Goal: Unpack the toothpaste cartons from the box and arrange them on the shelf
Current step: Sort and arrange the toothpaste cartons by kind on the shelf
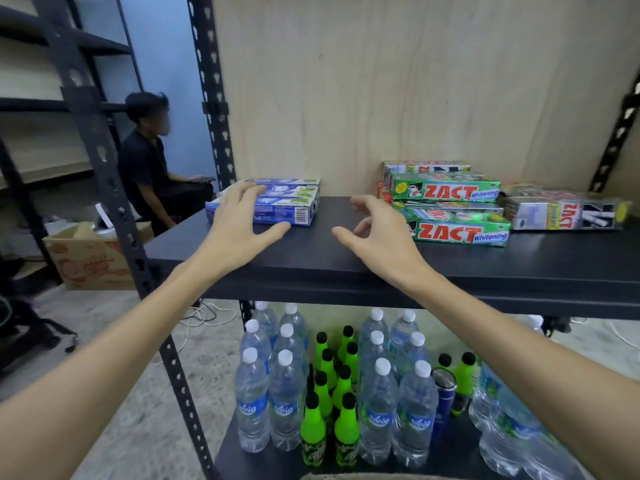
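Blue cartons (273,202): ten o'clock, left hand (239,226) spread on top; square them gently
Right hand (377,230): loosely spread, holding nothing

The shelf board (346,258) looks like matt dark laminate or painted metal, can't tell which, smooth with barely any shine. Uprights (207,81) are matt black punched steel. Back panel (415,81) is bare plywood, pale, grain showing, no gloss. At 10 o'clock of the shelf top, the blue cartons (287,206) are glossy printed card. Over at 2 o'clock the green ZACT cartons (450,211) are wrapped in shiny film (you can see it glinting), same for the silver pack (568,211). Down at 6 o'clock: clear plastic water bottles (252,396) with paper-looking labels, and glossy neon-green bottles (313,434) with matt black caps. Cardboard box (90,261) at 9 o'clock, dull brown corrugated. Floor (145,375) is rough grey concrete.
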The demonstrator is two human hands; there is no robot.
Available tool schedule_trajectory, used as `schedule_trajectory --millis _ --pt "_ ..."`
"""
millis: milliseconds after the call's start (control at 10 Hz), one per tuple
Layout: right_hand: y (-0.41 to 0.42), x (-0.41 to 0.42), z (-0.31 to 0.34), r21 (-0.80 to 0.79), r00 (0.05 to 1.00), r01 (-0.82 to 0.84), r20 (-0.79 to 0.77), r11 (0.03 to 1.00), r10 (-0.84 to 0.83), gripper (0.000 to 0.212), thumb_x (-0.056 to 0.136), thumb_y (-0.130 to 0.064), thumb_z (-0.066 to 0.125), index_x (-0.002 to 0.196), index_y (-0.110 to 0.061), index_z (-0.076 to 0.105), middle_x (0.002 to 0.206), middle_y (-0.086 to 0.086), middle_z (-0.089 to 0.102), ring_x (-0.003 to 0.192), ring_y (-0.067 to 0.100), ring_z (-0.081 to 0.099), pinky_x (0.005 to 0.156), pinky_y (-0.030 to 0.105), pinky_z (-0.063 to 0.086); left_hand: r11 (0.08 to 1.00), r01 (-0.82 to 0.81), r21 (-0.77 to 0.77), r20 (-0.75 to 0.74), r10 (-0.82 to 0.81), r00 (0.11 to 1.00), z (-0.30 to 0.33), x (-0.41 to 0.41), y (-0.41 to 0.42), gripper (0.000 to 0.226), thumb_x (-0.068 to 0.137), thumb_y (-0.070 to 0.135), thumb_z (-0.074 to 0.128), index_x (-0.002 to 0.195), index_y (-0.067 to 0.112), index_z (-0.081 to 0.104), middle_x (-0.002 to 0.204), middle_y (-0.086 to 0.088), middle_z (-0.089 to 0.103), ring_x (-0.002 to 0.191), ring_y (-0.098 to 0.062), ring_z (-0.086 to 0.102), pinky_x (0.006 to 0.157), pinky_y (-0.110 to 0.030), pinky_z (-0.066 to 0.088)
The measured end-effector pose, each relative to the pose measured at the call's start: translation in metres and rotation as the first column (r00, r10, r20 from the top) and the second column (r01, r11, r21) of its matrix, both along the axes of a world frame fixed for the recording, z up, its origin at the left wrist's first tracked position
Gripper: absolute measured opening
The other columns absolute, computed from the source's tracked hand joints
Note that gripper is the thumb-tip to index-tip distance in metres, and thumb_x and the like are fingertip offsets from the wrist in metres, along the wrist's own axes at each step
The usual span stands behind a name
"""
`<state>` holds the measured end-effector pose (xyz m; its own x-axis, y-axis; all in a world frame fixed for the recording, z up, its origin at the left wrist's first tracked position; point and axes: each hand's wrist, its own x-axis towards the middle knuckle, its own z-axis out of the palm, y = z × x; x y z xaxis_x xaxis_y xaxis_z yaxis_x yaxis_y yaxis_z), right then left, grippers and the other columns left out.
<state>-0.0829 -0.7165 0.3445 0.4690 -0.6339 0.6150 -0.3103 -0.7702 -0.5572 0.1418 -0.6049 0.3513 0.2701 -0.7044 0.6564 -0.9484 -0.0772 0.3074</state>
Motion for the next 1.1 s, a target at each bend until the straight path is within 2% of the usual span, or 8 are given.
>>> schedule_trajectory --millis 100,300,500,600,800,900,1000,1100 --pt "-0.004 -0.035 -0.003 -0.017 1.000 0.022 0.002 1.000 -0.022 0.056 0.089 -0.030 0.073 0.138 -0.013 0.052 0.128 0.000 0.059 0.098 0.013 0.059 0.087 0.023 0.042 0.995 0.088 0.037 -0.029 -0.087 0.996 -0.007 -0.035 -0.006 0.073 0.089 0.045 0.071 0.148 0.014 0.042 0.149 -0.005 0.042 0.142 -0.022 0.032 0.119 -0.037 0.026" --pt "-0.036 -0.124 -0.005 -0.054 0.984 0.176 -0.016 0.983 -0.178 0.054 0.089 -0.033 0.073 0.135 -0.013 0.055 0.129 0.002 0.060 0.111 0.019 0.056 0.095 0.028 0.044 0.981 0.177 0.077 -0.089 -0.170 0.981 -0.002 -0.092 -0.035 0.063 0.092 0.038 0.071 0.143 0.011 0.047 0.141 -0.005 0.053 0.132 -0.018 0.047 0.111 -0.029 0.035" --pt "-0.087 -0.200 -0.002 -0.105 0.948 0.303 -0.068 0.947 -0.311 0.059 0.082 -0.044 0.078 0.129 -0.013 0.059 0.124 0.006 0.062 0.116 0.025 0.054 0.099 0.040 0.044 0.980 0.165 0.114 -0.249 -0.133 0.959 0.008 -0.125 -0.078 0.066 0.093 0.054 0.061 0.143 0.013 0.049 0.143 -0.004 0.056 0.129 -0.016 0.053 0.111 -0.038 0.043" --pt "-0.112 -0.226 0.000 -0.072 0.930 0.350 -0.097 0.934 -0.356 0.073 0.077 -0.060 0.075 0.131 -0.014 0.057 0.131 0.006 0.060 0.125 0.029 0.049 0.104 0.047 0.041 0.976 0.159 0.147 -0.283 -0.112 0.953 0.011 -0.133 -0.101 0.071 0.091 0.063 0.057 0.143 0.015 0.050 0.145 -0.003 0.055 0.130 -0.016 0.053 0.111 -0.040 0.043" --pt "-0.163 -0.252 0.007 -0.106 0.869 0.470 -0.120 0.876 -0.480 0.081 0.077 -0.077 0.057 0.137 -0.023 0.054 0.138 0.005 0.056 0.126 0.032 0.041 0.104 0.046 0.032 0.950 0.298 0.091 -0.515 -0.211 0.831 0.027 -0.147 -0.154 0.079 0.084 0.077 0.054 0.152 0.041 0.033 0.144 0.002 0.053 0.124 -0.014 0.058 0.105 -0.040 0.048" --pt "-0.191 -0.266 0.009 -0.162 0.822 0.520 -0.172 0.839 -0.543 0.089 0.072 -0.091 0.047 0.140 -0.035 0.048 0.142 -0.001 0.053 0.123 0.029 0.036 0.095 0.042 0.030 0.915 0.402 0.030 -0.643 -0.291 0.709 0.042 -0.158 -0.179 0.075 0.090 0.061 0.057 0.155 0.045 0.022 0.148 -0.005 0.047 0.107 -0.002 0.062 0.085 -0.025 0.051" --pt "-0.215 -0.281 0.010 -0.191 0.798 0.539 -0.197 0.821 -0.570 0.091 0.067 -0.096 0.040 0.143 -0.045 0.039 0.148 -0.002 0.046 0.127 0.027 0.030 0.094 0.039 0.025 0.900 0.429 0.081 -0.621 -0.291 0.728 0.049 -0.159 -0.202 0.072 0.097 0.050 0.056 0.157 0.044 0.016 0.158 0.001 0.032 0.121 0.000 0.045 0.092 -0.024 0.040" --pt "-0.236 -0.294 0.012 -0.162 0.756 0.576 -0.269 0.802 -0.597 0.101 0.058 -0.103 0.037 0.146 -0.055 0.027 0.153 0.004 0.039 0.133 0.033 0.027 0.104 0.049 0.026 0.891 0.437 0.123 -0.605 -0.282 0.745 0.051 -0.162 -0.210 0.073 0.095 0.052 0.059 0.155 0.049 0.017 0.149 0.017 0.037 0.120 0.006 0.053 0.097 -0.019 0.046"
